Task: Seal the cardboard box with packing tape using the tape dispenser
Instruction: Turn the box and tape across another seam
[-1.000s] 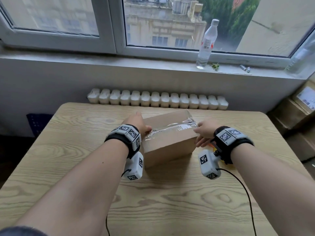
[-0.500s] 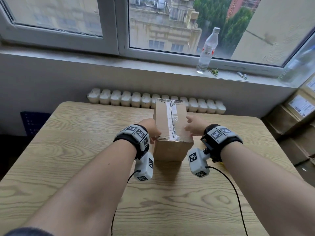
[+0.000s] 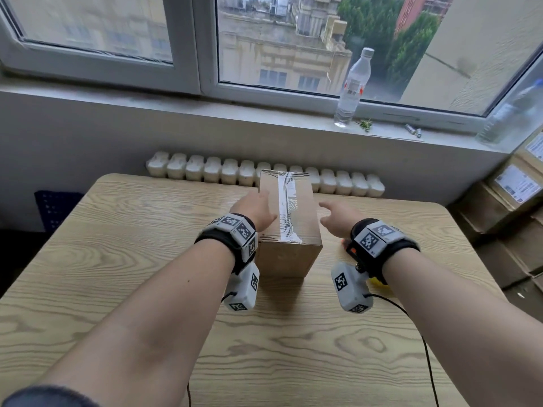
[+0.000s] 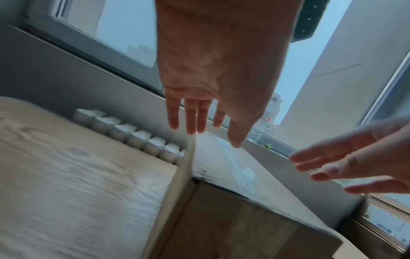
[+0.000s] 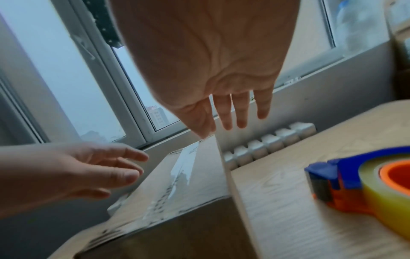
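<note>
Resting on the wooden table (image 3: 123, 289), the cardboard box (image 3: 289, 230) now lies lengthwise away from the person; a second ago it sat crosswise, so it has been turned a quarter. Clear tape strip (image 3: 286, 207) runs along the top seam. Left hand (image 3: 254, 208) and right hand (image 3: 340, 217) have both let go, fingers straight, flanking the box. Tape dispenser (image 5: 363, 182) sits on the table right of the box, untouched. Judgement: top seam done; next likely the dispenser again.
</note>
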### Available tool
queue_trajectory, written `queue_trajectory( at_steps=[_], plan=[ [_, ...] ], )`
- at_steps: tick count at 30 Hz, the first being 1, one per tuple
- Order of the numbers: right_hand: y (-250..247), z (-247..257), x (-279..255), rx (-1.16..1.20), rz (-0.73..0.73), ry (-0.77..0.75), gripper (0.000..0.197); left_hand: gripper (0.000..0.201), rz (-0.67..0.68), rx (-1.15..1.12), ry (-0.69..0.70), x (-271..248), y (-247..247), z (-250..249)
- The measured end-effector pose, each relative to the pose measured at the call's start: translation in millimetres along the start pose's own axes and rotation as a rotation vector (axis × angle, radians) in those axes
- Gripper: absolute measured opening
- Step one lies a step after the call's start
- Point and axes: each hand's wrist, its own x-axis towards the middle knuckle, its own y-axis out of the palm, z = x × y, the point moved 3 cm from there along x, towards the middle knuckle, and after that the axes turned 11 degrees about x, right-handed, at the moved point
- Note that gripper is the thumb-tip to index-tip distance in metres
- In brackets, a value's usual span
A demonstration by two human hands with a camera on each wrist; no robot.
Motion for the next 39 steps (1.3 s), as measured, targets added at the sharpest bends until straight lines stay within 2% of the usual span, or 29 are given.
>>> queue_trajectory(
  at_steps=[6, 10, 15, 22, 29, 39],
  plan=[
    [-40.2, -40.5, -11.4, 0.006, -0.112, -0.013, 0.050, 0.053, -0.148, 0.196, 0.198, 5.2, -10.2, -68.8],
    [-62.0, -78.3, -16.8, 0.008, -0.142, 0.023, 0.047, 0.051, -0.152, 0.293, 0.310, 14.0, -2.7, -119.7],
    [-77.3, -125.1, -14.2, 0.013, -0.161, 0.056, 0.045, 0.054, -0.144, 0.380, 0.368, 28.0, 14.6, -172.0],
    [-67.7, -186.1, 16.1, 0.077, -0.116, 0.093, 0.045, 0.050, -0.047, 0.465, 0.360, 54.0, 58.3, -218.1],
    [-44.7, -230.0, 59.0, 0.099, -0.011, 0.085, 0.045, 0.049, 0.081, 0.485, 0.275, 83.8, 97.0, -235.7],
    [-22.7, -255.2, 103.5, 0.101, 0.171, 0.053, 0.046, 0.050, 0.220, 0.499, 0.202, 113.5, 129.7, -241.9]
  ],
)
